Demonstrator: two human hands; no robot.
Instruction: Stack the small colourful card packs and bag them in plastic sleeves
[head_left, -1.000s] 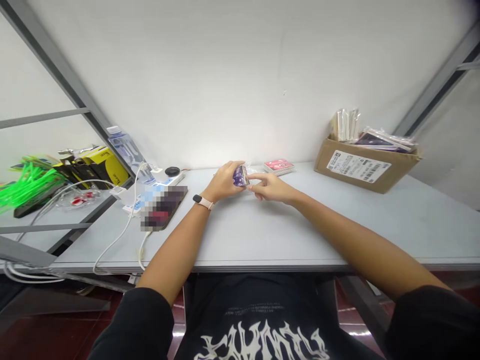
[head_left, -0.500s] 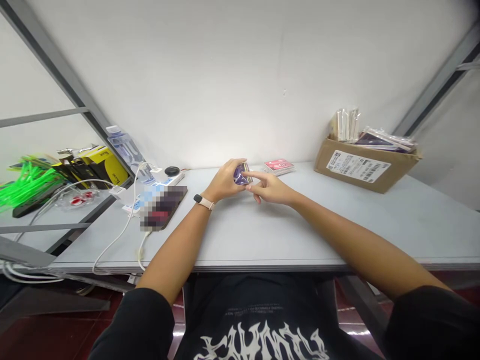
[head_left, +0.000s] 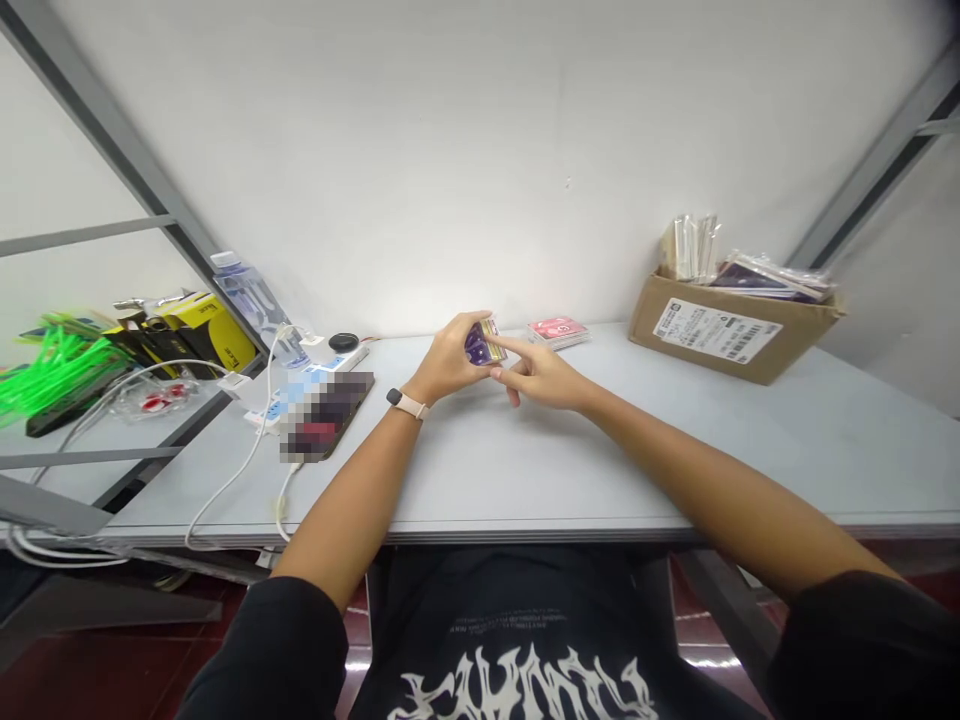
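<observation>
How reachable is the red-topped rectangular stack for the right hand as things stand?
Probably yes: the red-topped rectangular stack lies just beyond the right hand, nothing visible blocking it, though that hand is busy at the purple rectangular pack in the left hand.

White wall (head_left: 480,150), pale grey table (head_left: 570,460), metal frame (head_left: 94,115) — dark red tiled floor (head_left: 150,650).
</observation>
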